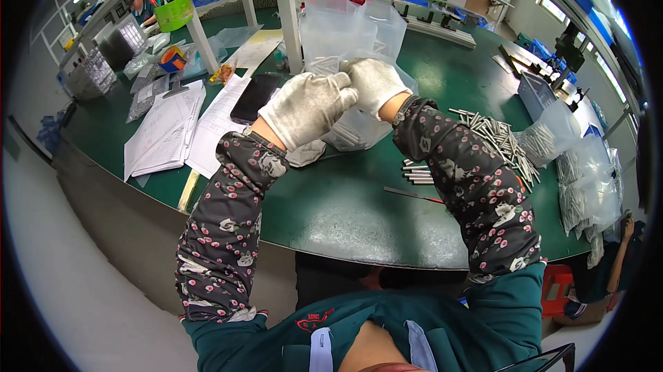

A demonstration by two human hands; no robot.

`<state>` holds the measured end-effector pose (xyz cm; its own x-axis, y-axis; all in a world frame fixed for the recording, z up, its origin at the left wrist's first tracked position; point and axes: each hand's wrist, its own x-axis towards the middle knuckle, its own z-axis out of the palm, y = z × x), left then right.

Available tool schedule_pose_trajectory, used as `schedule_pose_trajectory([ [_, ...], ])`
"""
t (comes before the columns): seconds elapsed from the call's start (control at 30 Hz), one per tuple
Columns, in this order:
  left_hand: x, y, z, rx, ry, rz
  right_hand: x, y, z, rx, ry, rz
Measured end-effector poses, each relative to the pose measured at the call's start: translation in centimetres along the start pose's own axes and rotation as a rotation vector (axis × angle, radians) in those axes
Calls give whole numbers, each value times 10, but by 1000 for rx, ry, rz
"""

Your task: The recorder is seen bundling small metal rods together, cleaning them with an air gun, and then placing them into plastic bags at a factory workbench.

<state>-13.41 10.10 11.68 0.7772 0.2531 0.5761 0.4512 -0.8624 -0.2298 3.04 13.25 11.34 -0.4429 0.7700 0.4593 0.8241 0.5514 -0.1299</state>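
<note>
My left hand (307, 108) and my right hand (375, 85), both in whitish work gloves, meet above the far middle of the green table. Their fingers are curled in, the fingertips close together; whatever they pinch is hidden by the gloves. Just below them sits a translucent plastic bag or container (360, 130) with metal rods in it. Beyond my hands stand cloudy white plastic bins (338, 30), with more short rods (322, 65) showing near my left fingers. A loose heap of silvery rods (501, 139) lies to the right of my right forearm, and a short row of rods (418, 173) is beside that sleeve.
A thin tool with a red end (413, 194) lies near the front. Left are a black phone (254, 99), papers (166, 130) and a tape roll (173, 59). White shelf posts (288, 27) rise behind. Filled bags (587, 186) and a co-worker (618, 261) are right.
</note>
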Motion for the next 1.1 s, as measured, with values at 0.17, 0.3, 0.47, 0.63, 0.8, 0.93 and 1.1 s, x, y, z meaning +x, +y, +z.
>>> schedule_pose_trajectory([
  [0.17, 14, 1, -1, 50, -36, 35, 10, 26, 7, 179, -261, 301],
  [0.3, 12, -8, -7, 17, -140, 30, -6, 13, -40, 80, -293, 238],
  [0.47, 10, -15, -10, -179, -163, -12, -39, 48, -91, -120, -80, -382],
  [0.63, 19, -20, -8, -22, -314, -109, -61, 62, -73, -170, -210, -173],
  [0.8, 10, -43, -11, 171, -117, -246, -28, 79, -53, -323, -76, -62],
  [0.93, 6, -56, -8, 138, -64, -267, -22, 83, -51, -256, -38, -18],
  [1.1, 8, -48, -13, 44, -110, -166, -48, 76, -50, -132, 4, 71],
])
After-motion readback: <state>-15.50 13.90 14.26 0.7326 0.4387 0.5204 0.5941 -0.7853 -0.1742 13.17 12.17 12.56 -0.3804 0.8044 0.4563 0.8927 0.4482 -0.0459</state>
